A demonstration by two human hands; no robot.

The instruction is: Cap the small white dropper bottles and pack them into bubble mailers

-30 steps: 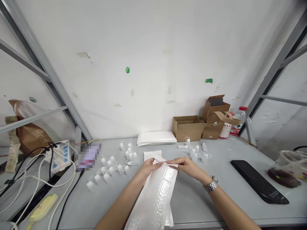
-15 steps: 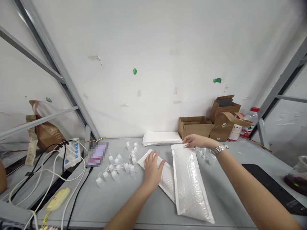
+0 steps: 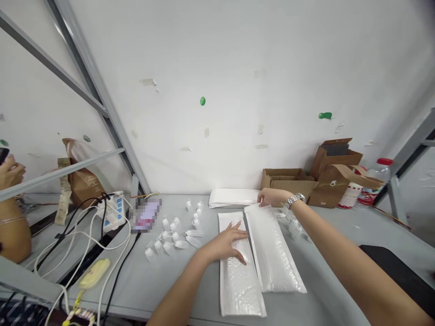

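Two white bubble mailers lie side by side on the grey table (image 3: 176, 285). My left hand (image 3: 228, 243) rests flat and open on the left mailer (image 3: 238, 280). My right hand (image 3: 271, 197), with a metal watch on the wrist, pinches the far end of the right mailer (image 3: 275, 253), next to a stack of white mailers (image 3: 234, 198) by the wall. Several small white dropper bottles (image 3: 173, 235) are scattered left of my left hand; a few more lie under my right forearm.
Open cardboard boxes (image 3: 288, 180), a brown paper bag (image 3: 335, 179) and a red-capped bottle (image 3: 375, 179) stand at the back right. A phone (image 3: 147, 215), a power strip (image 3: 110, 213) and cables lie left. A dark pad (image 3: 401, 271) lies right. Another person's arm (image 3: 12, 217) shows far left.
Both hands held one mailer's end together, then my right hand carried it to the right and laid it down. My left hand went flat onto the second mailer, which now lies straight beside it.
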